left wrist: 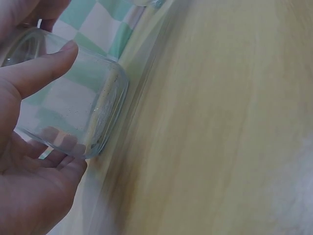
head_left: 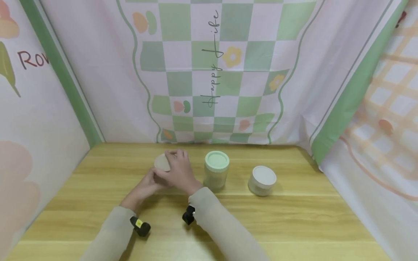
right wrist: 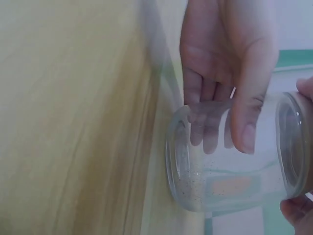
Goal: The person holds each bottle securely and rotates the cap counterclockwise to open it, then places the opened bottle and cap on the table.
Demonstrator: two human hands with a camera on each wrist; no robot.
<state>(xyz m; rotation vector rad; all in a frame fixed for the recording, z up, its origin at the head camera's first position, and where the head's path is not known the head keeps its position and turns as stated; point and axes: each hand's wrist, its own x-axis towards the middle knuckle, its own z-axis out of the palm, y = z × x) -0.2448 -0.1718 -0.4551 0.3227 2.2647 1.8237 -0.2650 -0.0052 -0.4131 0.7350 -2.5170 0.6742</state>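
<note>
While both hands point(head_left: 147, 185) point(head_left: 181, 169) hold it, the glass jar point(right wrist: 244, 181) sits between them.

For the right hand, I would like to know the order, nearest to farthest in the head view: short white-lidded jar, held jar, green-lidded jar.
1. Held jar: touching the right hand, on its left side.
2. Green-lidded jar: standing on the hand's right.
3. Short white-lidded jar: farther right.
</note>
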